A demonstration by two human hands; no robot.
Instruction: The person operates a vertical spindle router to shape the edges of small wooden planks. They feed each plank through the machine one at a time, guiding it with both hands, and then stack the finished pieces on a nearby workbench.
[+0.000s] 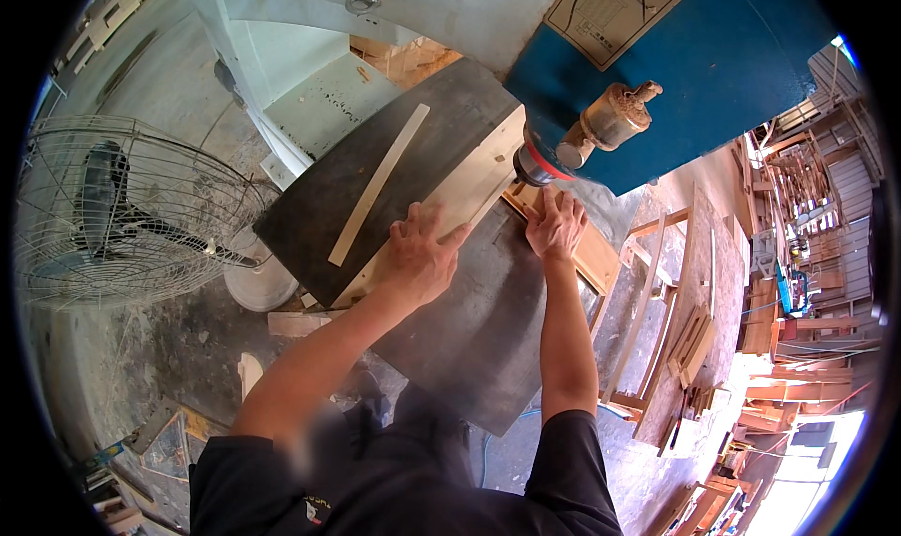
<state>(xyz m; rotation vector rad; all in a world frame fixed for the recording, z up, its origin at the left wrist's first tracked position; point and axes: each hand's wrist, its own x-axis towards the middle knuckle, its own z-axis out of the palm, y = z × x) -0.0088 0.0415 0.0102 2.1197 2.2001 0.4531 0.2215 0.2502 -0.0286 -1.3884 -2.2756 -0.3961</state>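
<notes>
My left hand point(420, 257) lies palm down with spread fingers on a long pale wooden board point(486, 163), which runs slantwise across a dark metal machine table point(460, 297). Close by the far end of that board, my right hand point(557, 224) reaches forward, its fingers bent slightly and apart. Its fingertips are just below a black round fitting with a red ring point(540, 165); whether they touch anything small there I cannot tell. Under and beside the right hand is a light brown wooden piece point(593, 254). A thin wooden strip point(380, 184) rests loose on the table, left of the board.
The machine's blue housing point(694, 76) rises beyond my hands, with a dusty cylindrical part point(615, 118) jutting out. A caged fan point(131, 217) stands at left. Wooden frames point(648, 311) and stacked timber point(826, 283) are at right. Wood scraps point(296, 324) lie below the table's left edge.
</notes>
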